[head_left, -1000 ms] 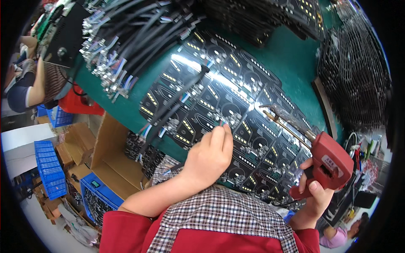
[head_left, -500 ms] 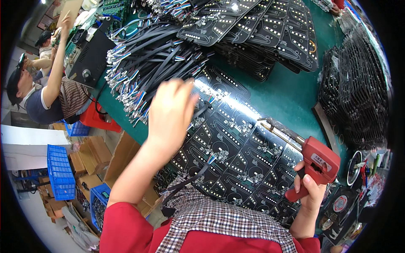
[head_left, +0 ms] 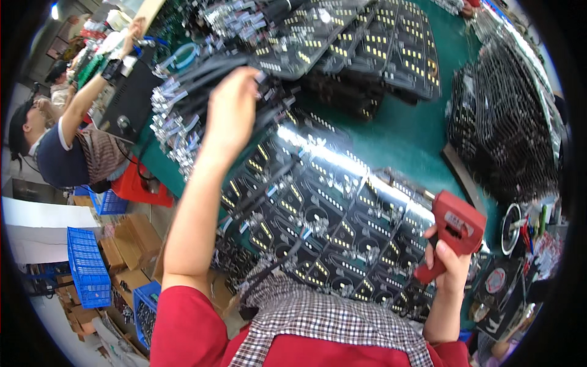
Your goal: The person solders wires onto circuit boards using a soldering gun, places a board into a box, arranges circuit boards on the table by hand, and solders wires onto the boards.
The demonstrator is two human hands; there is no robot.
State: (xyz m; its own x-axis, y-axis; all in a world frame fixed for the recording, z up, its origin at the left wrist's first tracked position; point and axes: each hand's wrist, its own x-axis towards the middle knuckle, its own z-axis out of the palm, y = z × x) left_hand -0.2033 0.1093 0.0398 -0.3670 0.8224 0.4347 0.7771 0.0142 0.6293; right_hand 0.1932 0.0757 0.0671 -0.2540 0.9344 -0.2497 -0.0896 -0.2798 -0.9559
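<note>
My right hand (head_left: pixel 449 260) grips a red pistol-shaped soldering gun (head_left: pixel 458 223); its long metal tip points left over the boards. My left hand (head_left: pixel 232 113) is over the pile of black cables (head_left: pixel 205 92) with bare white-tipped wire ends. Motion blur smears its fingers, so whether it grasps a cable is unclear. Under and between my hands lies a sheet of black circuit boards (head_left: pixel 324 214) with rows of pale LEDs. A few black cables (head_left: pixel 284 254) rest across these boards, their coloured wires at solder spots.
Stacks of black boards (head_left: pixel 391 43) stand at the far side of the green table (head_left: pixel 397 140), another tall stack (head_left: pixel 507 122) at the right. A solder wire reel (head_left: pixel 512 229) sits near the right edge. At left are a co-worker (head_left: pixel 67 140), a red stool (head_left: pixel 143 180) and blue baskets (head_left: pixel 88 266).
My left hand has moved away from the boards, farther out onto the cable pile. The right hand still holds the soldering gun in about the same place. The whole view has shifted slightly.
</note>
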